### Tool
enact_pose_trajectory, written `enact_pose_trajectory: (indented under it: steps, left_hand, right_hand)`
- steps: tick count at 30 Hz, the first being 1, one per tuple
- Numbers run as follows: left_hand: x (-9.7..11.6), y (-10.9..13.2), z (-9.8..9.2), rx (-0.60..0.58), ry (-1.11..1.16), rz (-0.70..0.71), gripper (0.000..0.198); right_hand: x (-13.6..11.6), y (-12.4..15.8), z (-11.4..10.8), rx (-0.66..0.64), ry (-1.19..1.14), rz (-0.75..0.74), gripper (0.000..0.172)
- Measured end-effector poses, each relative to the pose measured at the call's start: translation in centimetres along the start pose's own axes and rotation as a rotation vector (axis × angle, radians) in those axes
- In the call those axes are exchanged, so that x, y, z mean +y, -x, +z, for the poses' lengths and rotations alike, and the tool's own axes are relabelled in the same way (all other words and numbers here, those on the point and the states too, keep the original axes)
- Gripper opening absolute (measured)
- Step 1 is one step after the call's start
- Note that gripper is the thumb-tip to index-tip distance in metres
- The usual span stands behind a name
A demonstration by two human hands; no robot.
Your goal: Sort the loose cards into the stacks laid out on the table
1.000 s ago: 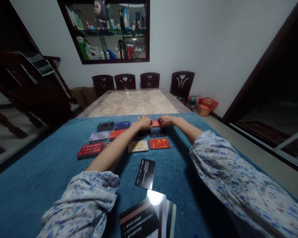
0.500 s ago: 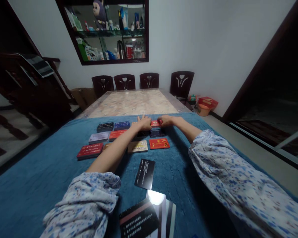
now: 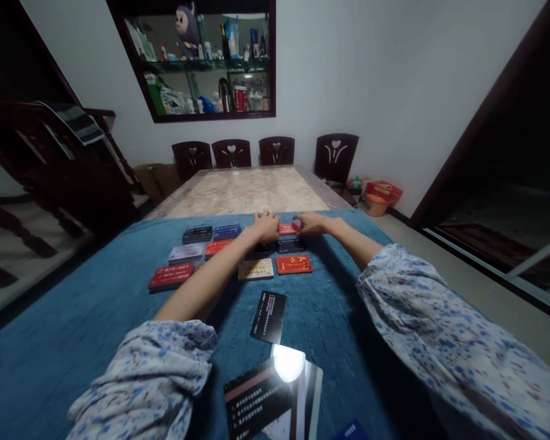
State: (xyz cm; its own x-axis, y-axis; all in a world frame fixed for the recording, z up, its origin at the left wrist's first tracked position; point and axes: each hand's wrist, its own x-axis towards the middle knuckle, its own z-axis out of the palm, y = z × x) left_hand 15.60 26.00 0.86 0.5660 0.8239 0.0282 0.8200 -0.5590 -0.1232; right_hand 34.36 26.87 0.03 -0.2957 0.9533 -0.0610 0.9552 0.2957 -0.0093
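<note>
At the far row of cards, my left hand (image 3: 266, 227) lies with fingers spread over a card stack that it mostly hides. Just right of it is a red card (image 3: 287, 228). My right hand (image 3: 313, 223) is at that card's right end, thumb and forefinger slightly apart. Nearer stand a dark card stack (image 3: 290, 246), a red-and-gold card (image 3: 294, 264) and a cream card stack (image 3: 255, 269). Left of my left forearm are a dark red stack (image 3: 170, 277), a silver-grey stack (image 3: 186, 253), a black stack (image 3: 197, 234) and a blue stack (image 3: 228, 231).
A single black card (image 3: 269, 316) lies nearer me on the blue cloth (image 3: 96, 342). Fanned cards (image 3: 256, 400) lie at the bottom, a blue card (image 3: 352, 431) beside them. Beyond the cloth are the bare tabletop (image 3: 256, 188) and several chairs (image 3: 337, 157).
The fingers of my right hand have parted a little at the red card's end. My left hand stays put. The view has shifted slightly, and more of the blue card shows at the bottom.
</note>
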Motion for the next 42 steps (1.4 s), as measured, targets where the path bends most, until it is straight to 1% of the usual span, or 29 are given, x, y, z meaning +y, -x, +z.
enact_pose_trajectory:
  steps: [4,7,9,12,17,22,27,31,34,35,37,39,42]
  left_hand:
    - [0.1,1.1,-0.4,0.074,-0.016,0.022,0.038]
    - [0.2,2.2,-0.6,0.159,-0.035,0.064,0.031]
    - [0.3,3.1,-0.7,0.205,-0.048,0.091,0.027]
    - [0.5,4.6,-1.0,0.243,-0.068,0.113,0.025]
    - [0.9,7.3,-1.3,0.261,-0.062,0.103,0.023]
    - [0.8,10.4,-0.6,0.28,-0.025,0.096,0.02]
    - [1.1,13.9,0.0,0.264,0.049,0.075,0.016]
    - [1.7,16.5,0.2,0.263,0.082,0.029,0.022]
    - [2.0,18.1,0.7,0.278,0.094,0.041,0.023]
    - [2.1,18.6,0.9,0.292,0.098,0.047,0.023]
    - [2.5,19.6,1.3,0.281,0.115,0.06,0.022]
    - [2.9,20.6,1.7,0.254,0.136,0.07,0.02]
    - [3.4,21.8,2.3,0.254,0.172,0.079,0.019]
  right_hand:
    - [-0.3,1.4,-0.5,0.097,0.029,-0.024,0.05]
    - [-1.0,2.8,-1.0,0.183,0.071,-0.103,0.032]
    - [-1.6,3.8,-1.2,0.226,0.089,-0.16,0.024]
    - [-2.6,5.4,-1.2,0.3,0.093,-0.22,0.021]
    - [-4.1,7.8,-0.7,0.329,0.071,-0.261,0.019]
    - [-5.3,9.8,0.0,0.346,-0.002,-0.351,0.016]
    - [-6.9,11.4,1.3,0.361,-0.083,-0.429,0.009]
    - [-8.3,12.6,2.2,0.366,-0.078,-0.437,0.012]
    - [-9.4,13.4,2.5,0.338,-0.101,-0.457,0.019]
    - [-9.7,13.7,2.6,0.326,-0.112,-0.467,0.022]
    - [-10.5,14.2,2.7,0.294,-0.13,-0.493,0.032]
    - [-11.2,14.7,2.7,0.249,-0.141,-0.53,0.044]
    - [-12.1,15.3,2.8,0.177,-0.158,-0.563,0.061]
